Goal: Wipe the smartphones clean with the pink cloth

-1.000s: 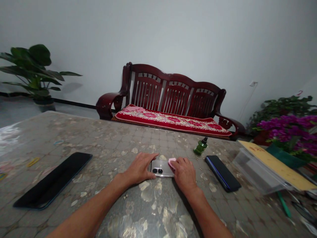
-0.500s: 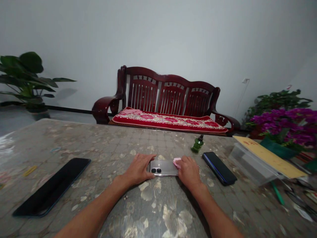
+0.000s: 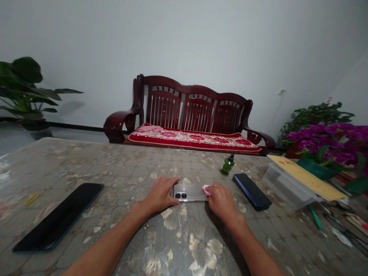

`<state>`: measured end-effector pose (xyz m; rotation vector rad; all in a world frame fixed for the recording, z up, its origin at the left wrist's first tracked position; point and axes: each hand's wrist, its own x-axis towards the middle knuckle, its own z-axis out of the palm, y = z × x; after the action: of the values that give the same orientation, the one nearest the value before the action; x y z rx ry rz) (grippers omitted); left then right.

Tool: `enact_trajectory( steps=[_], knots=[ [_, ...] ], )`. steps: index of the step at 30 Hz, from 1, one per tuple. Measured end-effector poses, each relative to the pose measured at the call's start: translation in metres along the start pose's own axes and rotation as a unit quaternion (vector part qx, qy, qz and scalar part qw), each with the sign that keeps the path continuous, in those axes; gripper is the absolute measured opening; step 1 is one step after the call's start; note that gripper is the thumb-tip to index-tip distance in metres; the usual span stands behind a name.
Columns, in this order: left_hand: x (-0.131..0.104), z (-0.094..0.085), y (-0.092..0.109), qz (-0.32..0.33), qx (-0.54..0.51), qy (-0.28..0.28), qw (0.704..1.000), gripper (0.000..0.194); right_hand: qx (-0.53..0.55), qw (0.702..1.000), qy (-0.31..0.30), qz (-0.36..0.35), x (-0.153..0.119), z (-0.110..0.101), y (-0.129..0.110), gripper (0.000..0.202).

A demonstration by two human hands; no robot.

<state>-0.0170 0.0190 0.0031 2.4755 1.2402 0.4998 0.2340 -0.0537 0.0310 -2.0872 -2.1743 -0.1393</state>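
Observation:
A silver smartphone [image 3: 193,191] lies back side up on the table, its two dark camera lenses near the left end. My left hand [image 3: 162,193] grips that end, thumb on the near edge and fingers on the far edge. A small pink cloth [image 3: 206,190] is pinched in my right hand [image 3: 220,197], which presses it on the phone's right end. The hand hides part of the cloth and that end of the phone. Right of my hands lies a thick black phone [image 3: 252,191], with a green spray bottle [image 3: 227,165] standing behind it.
A black tablet [image 3: 59,216] lies at the left, near a yellow band [image 3: 31,198]. On the right stand a clear plastic box [image 3: 283,188] with a yellow envelope [image 3: 306,177] on top and purple flowers [image 3: 330,142]. Beyond the patterned table [image 3: 120,165] is a wooden bench [image 3: 198,107].
My right hand with the pink cloth has shifted slightly right along the phone. My left hand keeps its grip on the phone. The whole view has moved a little.

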Motion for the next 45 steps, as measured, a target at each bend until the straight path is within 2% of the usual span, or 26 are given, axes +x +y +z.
enact_trajectory(
  steps=[5,12,20,25,28,30,36,38,43,45],
  knots=[
    [0.000,0.000,0.000,0.005,0.005,0.004,1.000,0.067,0.019,1.000,0.024,0.005,-0.014,0.007,-0.013,0.033],
    [-0.001,0.000,0.001,0.005,0.008,0.002,1.000,0.068,0.050,0.994,0.034,-0.095,-0.019,0.011,-0.038,0.024],
    [0.000,0.003,-0.002,0.001,-0.003,-0.001,1.000,0.070,0.045,0.995,0.064,-0.065,-0.018,0.015,-0.027,0.022],
    [0.002,0.004,-0.006,0.016,-0.010,0.005,1.000,0.073,0.046,0.988,0.070,-0.133,-0.018,0.021,-0.044,0.013],
    [0.002,0.004,-0.006,0.025,-0.005,0.006,1.000,0.075,0.050,0.982,0.065,-0.171,-0.019,0.022,-0.055,0.015],
    [0.001,0.004,-0.005,0.027,-0.001,0.006,1.000,0.075,0.048,0.983,0.059,-0.169,-0.018,0.019,-0.054,0.016],
    [0.000,0.001,-0.002,0.019,0.005,-0.004,1.000,0.068,0.033,0.994,0.062,-0.081,-0.016,0.013,-0.032,0.017],
    [0.000,0.001,-0.003,0.027,0.009,-0.005,1.000,0.068,0.029,0.994,0.062,-0.086,-0.016,0.014,-0.032,0.016],
    [-0.001,0.002,-0.004,0.059,0.019,-0.010,0.998,0.064,0.029,0.988,0.051,-0.144,-0.016,0.017,-0.050,0.014],
    [-0.002,0.000,-0.002,0.058,0.031,-0.021,0.998,0.061,0.031,0.989,0.047,-0.140,-0.015,0.016,-0.051,0.015]
  ],
)
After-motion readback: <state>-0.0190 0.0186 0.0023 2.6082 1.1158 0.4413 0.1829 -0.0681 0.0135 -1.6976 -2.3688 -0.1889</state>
